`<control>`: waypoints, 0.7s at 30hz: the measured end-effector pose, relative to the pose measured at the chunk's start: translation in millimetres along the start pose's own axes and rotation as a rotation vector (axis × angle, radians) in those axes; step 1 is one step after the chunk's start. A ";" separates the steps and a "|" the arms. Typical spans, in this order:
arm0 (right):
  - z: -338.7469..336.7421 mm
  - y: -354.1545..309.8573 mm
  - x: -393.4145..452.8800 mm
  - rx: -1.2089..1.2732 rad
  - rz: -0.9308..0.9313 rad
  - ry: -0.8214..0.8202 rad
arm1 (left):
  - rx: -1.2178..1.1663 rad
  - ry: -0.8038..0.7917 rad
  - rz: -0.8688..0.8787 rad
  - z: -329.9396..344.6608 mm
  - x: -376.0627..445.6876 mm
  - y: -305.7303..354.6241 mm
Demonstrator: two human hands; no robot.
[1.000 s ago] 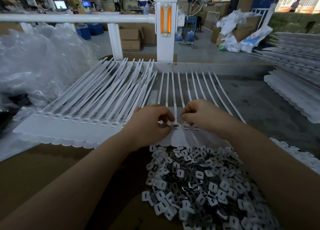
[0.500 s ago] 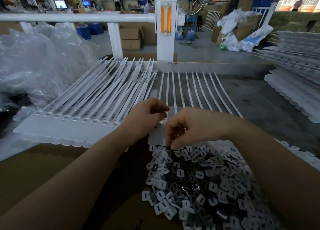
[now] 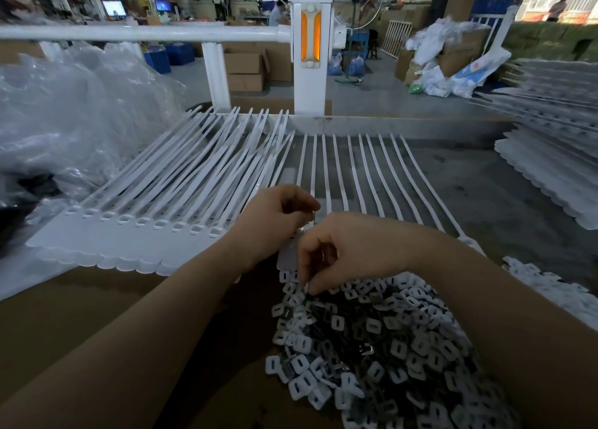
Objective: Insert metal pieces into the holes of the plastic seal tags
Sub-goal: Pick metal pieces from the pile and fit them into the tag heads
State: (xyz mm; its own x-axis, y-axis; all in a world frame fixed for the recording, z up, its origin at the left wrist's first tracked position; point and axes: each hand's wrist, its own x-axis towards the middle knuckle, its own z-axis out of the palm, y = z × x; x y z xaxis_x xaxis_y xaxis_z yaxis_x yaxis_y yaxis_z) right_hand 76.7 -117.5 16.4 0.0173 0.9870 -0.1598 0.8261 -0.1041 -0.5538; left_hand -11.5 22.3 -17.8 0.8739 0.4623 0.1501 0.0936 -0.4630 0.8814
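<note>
Now the right hand (image 3: 352, 250) curls its fingertips into the heap of small metal pieces (image 3: 372, 338), shiny and white-faced squares each with a slot, though whether it pinches one I cannot tell. Beside it the left hand (image 3: 275, 221) has its fingers curled on the flat white plastic seal tags (image 3: 136, 221), whose long thin straps fan toward a white railing post (image 3: 310, 50), with crumpled clear plastic bags (image 3: 74, 111) at far left.

Operator: two bare forearms and hands

Left hand (image 3: 275, 221) and right hand (image 3: 352, 250): ungloved, unsleeved; fingers jewellery-free where visible.
</note>
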 end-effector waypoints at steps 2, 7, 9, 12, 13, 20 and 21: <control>-3.5 2.0 -1.5 0.045 0.023 0.059 | -0.011 -0.006 0.011 -0.6 -0.6 0.4; -14.8 13.5 -6.1 0.383 0.185 0.464 | -0.111 -0.037 0.043 -1.3 -1.8 3.1; -16.9 17.4 -6.4 0.480 0.263 0.559 | -0.160 -0.048 0.041 -0.5 -2.0 4.4; -17.8 20.2 -6.2 0.546 0.323 0.599 | -0.193 -0.062 0.037 0.3 -2.1 5.2; -17.7 20.6 -6.0 0.557 0.332 0.600 | -0.198 -0.066 0.038 0.4 -2.4 5.4; -16.7 24.2 -3.1 0.579 0.379 0.598 | -0.174 -0.061 0.054 -1.2 -2.9 7.1; -16.5 25.0 -2.7 0.575 0.388 0.601 | -0.161 -0.058 0.049 -1.3 -2.6 6.2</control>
State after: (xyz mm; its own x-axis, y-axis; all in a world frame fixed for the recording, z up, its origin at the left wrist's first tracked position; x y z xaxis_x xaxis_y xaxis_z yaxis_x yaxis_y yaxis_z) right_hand 106.6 -120.8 16.4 0.6582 0.7507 -0.0566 0.2966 -0.3278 -0.8970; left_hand -13.8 19.2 -12.1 0.9022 0.3954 0.1721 -0.0229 -0.3546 0.9348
